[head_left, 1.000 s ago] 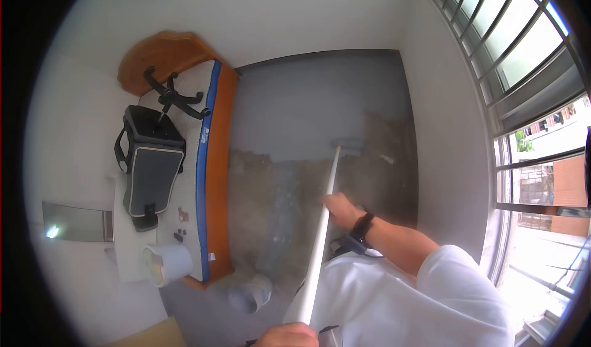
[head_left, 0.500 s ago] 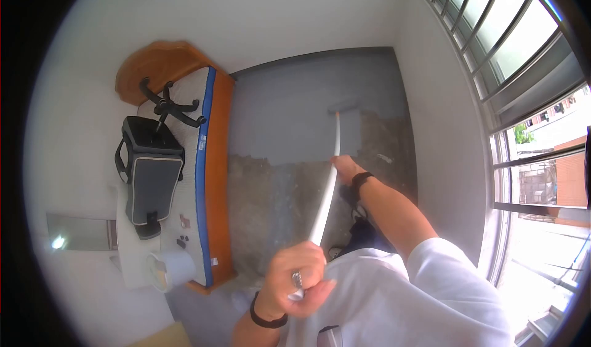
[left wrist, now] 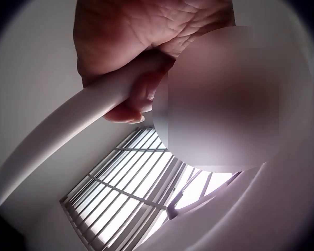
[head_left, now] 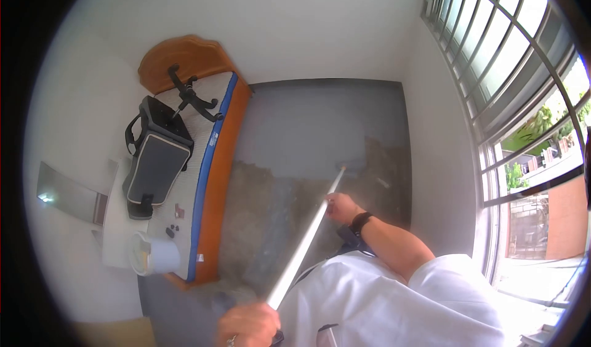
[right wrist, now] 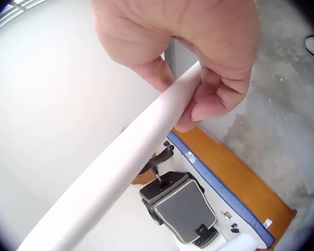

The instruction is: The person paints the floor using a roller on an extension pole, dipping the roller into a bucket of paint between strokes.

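Note:
A long white pole (head_left: 301,258) slants across the floor in front of me, with a grey paint roller (head_left: 352,163) at its far end, on the floor. My right hand (head_left: 346,210) grips the pole partway along; in the right wrist view its thumb and fingers (right wrist: 212,107) curl round the shaft. Lower down, near my body, my left hand (head_left: 251,324) holds the pole's near part, with a ring on one finger. The left wrist view shows that palm wrapped on the pole (left wrist: 68,125). Smooth grey paint (head_left: 301,128) covers the far floor, and patchy bare concrete (head_left: 246,224) lies nearer.
Along the left stands a wooden bed (head_left: 218,187) with a blue-edged mattress. An office chair (head_left: 160,168) lies on it, and a white bucket (head_left: 161,256) stands at its near end. A barred window (head_left: 492,58) fills the right wall.
The roller went away from me toward the far wall, then came back nearer. Both hands moved forward with the pole and then back, the left ending low at the bottom of the head view.

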